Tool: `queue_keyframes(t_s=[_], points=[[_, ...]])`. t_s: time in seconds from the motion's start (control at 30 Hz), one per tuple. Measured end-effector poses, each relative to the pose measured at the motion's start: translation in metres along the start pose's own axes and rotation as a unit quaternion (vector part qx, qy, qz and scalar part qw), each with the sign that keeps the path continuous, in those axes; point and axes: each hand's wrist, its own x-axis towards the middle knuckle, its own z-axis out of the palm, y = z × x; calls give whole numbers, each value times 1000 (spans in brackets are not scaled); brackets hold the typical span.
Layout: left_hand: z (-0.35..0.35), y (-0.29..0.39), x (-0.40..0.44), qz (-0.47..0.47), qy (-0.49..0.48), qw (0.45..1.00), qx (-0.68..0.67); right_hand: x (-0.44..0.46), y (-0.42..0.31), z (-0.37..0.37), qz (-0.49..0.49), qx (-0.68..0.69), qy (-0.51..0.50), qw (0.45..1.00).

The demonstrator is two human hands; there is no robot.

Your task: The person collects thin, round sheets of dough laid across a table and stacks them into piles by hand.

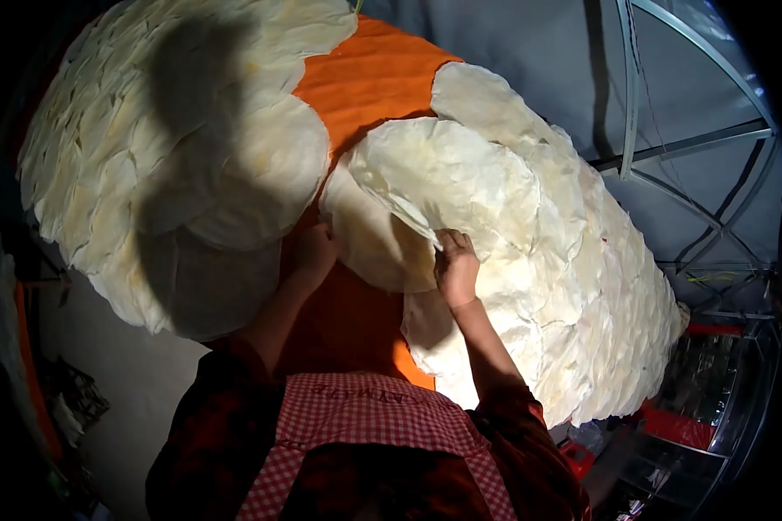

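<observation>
Thin, pale round flatbreads lie overlapped in two large spreads on an orange cloth (369, 65). My right hand (456, 267) is closed in a pinch on the edge of a flatbread (447, 165) in the right spread. That edge is lifted a little off the flatbread (369, 234) beneath it. My left hand (314, 252) is beside the lower flatbread's left edge, its fingers curled. Whatever those fingers hold, if anything, is hidden. The left spread (104, 165) of flatbreads lies just beyond my left hand, partly in my shadow.
A metal frame (704, 137) stands against a grey sheet at the upper right. Clear plastic-wrapped items (699, 378) and a red object (678, 427) are at the lower right. Dark clutter (74, 391) lies at the lower left.
</observation>
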Motion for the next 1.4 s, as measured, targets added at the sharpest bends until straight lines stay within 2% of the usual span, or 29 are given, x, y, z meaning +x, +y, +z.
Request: queue_keyframes(t_s=[0.07,0.17,0.2,0.27,0.3,0.33,0.37,0.47,0.57,0.67,0.7,0.73,0.77,0.83,0.87,0.93,0.97,1.03,1.07,1.13,1.2,1.23,1.27,1.33,1.37,1.4], points=[[-7,26,-6,32,24,999,0,-14,-15,13,-5,-36,-41,998],[2,48,-3,104,77,991,-38,-59,11,86,-18,-48,-127,991],[6,43,0,87,58,993,-60,-60,5,89,36,-30,-177,983],[16,25,6,48,20,994,-101,-56,-2,86,15,-64,-139,988],[5,39,3,-79,-11,967,-243,-55,-8,85,7,-79,-121,989],[-7,55,-2,-204,-43,903,-375,-58,-17,84,12,-72,-112,991],[-14,67,-4,-320,-71,805,-494,-58,-26,83,15,-67,-101,992],[-10,61,-2,-331,-115,695,-628,-48,-38,92,57,-41,-44,997],[-6,57,-10,-327,-103,696,-631,-39,-50,98,105,-54,-28,993],[-1,43,-14,-211,-131,824,-509,-35,-50,103,108,-70,-14,992],[1,37,-15,-109,-75,910,-392,-35,-45,111,111,-73,6,991],[4,30,-17,-3,-17,965,-263,-36,-41,115,114,-75,25,990],[10,23,-19,102,44,986,-125,-38,-38,117,103,-74,17,992],[33,-1,-27,31,179,971,-155,-37,-31,116,80,-72,3,994],[36,-4,-29,-4,244,955,-168,-34,-29,115,94,-59,-37,993],[40,-14,-28,-137,140,935,-295,-30,-26,114,121,-34,-119,985],[39,-16,-27,-203,86,909,-355,-26,-30,110,110,-40,-119,986],[15,16,-28,-311,-40,829,-463,-17,-42,96,88,-52,-120,988],[6,30,-24,-355,-104,775,-512,-11,-38,94,107,-21,-141,984],[9,30,-17,-340,-100,816,-457,9,-20,86,143,39,-181,972],[13,20,-19,-327,-97,850,-401,47,42,64,114,118,-136,977],[13,10,-24,-321,-96,866,-371,70,84,39,18,-25,-149,988],[12,2,-29,-312,-94,882,-341,91,196,50,-60,-122,-147,980],[12,-8,-40,-288,-104,889,-341,174,294,-37,-208,-61,66,974],[12,-9,-47,-275,-112,892,-341,203,217,-126,-169,-159,33,972],[11,1,-55,-255,-88,891,-366,247,237,-189,-83,-82,-10,993]])
